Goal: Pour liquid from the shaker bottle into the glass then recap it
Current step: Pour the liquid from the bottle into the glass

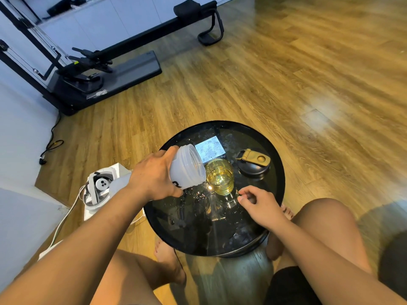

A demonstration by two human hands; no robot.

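The left hand (154, 177) is wrapped around the translucent shaker bottle (187, 167), tipped nearly level with its open mouth at the rim of the glass (220, 178), mid-table and holding yellow liquid. The right hand (259, 205), loosely curled and empty, rests beside the glass. The black-and-gold lid (254, 165) lies toward the round black table's (279, 172) right edge, nearer that free hand.

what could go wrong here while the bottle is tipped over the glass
1. The shaker bottle, tilted in the left hand, has a wide mouth right at the rim of the glass; a fast tilt could send liquid over the side onto the black table.
2. The glass already looks fairly full, so it may overflow.
3. The right hand sits by the glass base without clearly gripping it; a nudge from the bottle could shift or tip it.
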